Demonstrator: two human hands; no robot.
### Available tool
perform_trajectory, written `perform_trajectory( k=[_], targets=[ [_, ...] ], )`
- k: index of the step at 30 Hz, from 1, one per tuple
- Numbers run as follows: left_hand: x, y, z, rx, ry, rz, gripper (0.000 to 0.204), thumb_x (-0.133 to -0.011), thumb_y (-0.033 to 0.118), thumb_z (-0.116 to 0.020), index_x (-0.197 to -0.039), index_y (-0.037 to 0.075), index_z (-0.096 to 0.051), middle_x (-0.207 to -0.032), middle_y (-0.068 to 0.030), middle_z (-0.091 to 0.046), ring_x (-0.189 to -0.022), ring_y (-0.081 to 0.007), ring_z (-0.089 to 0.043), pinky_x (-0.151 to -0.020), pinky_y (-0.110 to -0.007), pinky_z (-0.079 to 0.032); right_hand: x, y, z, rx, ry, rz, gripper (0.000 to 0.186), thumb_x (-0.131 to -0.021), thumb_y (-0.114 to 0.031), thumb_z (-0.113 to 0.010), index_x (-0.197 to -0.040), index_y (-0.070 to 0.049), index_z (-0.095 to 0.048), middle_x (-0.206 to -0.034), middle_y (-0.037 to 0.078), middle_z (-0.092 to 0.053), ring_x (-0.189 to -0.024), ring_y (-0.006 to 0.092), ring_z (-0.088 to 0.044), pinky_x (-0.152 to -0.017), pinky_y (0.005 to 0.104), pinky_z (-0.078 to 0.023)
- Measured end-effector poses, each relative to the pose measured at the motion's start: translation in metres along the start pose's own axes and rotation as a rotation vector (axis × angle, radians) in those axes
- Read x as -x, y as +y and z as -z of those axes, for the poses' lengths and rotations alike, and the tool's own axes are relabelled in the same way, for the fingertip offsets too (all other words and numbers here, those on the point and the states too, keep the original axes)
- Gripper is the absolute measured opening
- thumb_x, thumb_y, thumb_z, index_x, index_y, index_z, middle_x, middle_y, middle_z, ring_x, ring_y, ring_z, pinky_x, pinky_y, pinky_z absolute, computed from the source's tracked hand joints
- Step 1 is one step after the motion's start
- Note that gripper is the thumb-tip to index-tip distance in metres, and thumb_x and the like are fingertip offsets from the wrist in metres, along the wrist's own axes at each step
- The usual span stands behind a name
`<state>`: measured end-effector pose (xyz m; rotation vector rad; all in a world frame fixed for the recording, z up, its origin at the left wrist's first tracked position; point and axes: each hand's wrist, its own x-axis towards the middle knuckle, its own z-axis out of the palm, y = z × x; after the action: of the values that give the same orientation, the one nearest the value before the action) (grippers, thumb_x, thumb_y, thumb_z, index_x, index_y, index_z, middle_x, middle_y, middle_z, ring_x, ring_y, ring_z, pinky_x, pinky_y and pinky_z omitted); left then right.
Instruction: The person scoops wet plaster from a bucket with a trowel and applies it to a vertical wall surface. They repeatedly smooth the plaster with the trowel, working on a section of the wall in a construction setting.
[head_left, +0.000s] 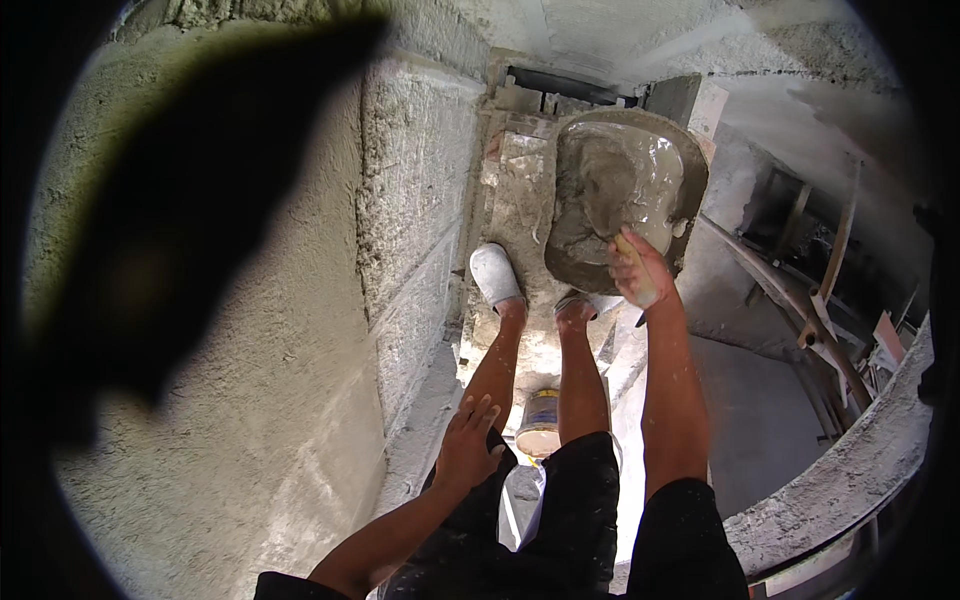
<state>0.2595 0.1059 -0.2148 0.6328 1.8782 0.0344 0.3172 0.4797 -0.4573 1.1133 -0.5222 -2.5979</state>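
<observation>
My right hand [640,272] is closed round the pale handle [634,258] of a mortar-coated trowel. It reaches over the near rim of a large dark tub [690,180]. Wet grey mortar [650,165] lies in the tub, smooth and shiny on the right, heaped in the middle. The trowel's blade is hard to make out against the mortar. On my left knee rests my left hand [466,442], its fingers spread and holding nothing.
My feet, in a pale slip-on shoe [494,275] and its partner, stand on a mortar-crusted platform [515,215]. A small bucket [540,425] shows between my legs. A rough plastered wall [415,170] rises at left; wooden poles [790,295] lean at right. A dark blur covers the upper left.
</observation>
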Motion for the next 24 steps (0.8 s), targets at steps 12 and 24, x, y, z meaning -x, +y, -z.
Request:
perform_trajectory(
  k=[12,24],
  targets=[
    [0.001,-0.002,-0.004,0.006,0.023,-0.017,0.074,-0.077,0.022,-0.084,-0.143,0.008,-0.054,-0.159,-0.0128,-0.044,-0.150,-0.0361,-0.035,-0.123,-0.045,-0.031,-0.040,-0.011,0.018,1.087,1.054,0.099,0.048,-0.103,-0.050,-0.050,-0.096,-0.003,-0.058,-0.074,0.013,-0.060,-0.055,0.0260,-0.059,-0.050,0.0466,-0.053],
    [0.001,-0.002,-0.007,0.021,-0.002,0.009,0.073,-0.078,0.022,-0.084,-0.144,0.008,-0.054,-0.159,-0.0127,-0.043,-0.151,-0.0360,-0.034,-0.123,-0.046,-0.032,-0.064,0.007,0.003,1.226,1.046,0.092,0.040,-0.106,-0.039,-0.046,-0.106,-0.004,-0.065,-0.072,0.014,-0.061,-0.064,0.0278,-0.068,-0.054,0.0467,-0.056]
  ],
)
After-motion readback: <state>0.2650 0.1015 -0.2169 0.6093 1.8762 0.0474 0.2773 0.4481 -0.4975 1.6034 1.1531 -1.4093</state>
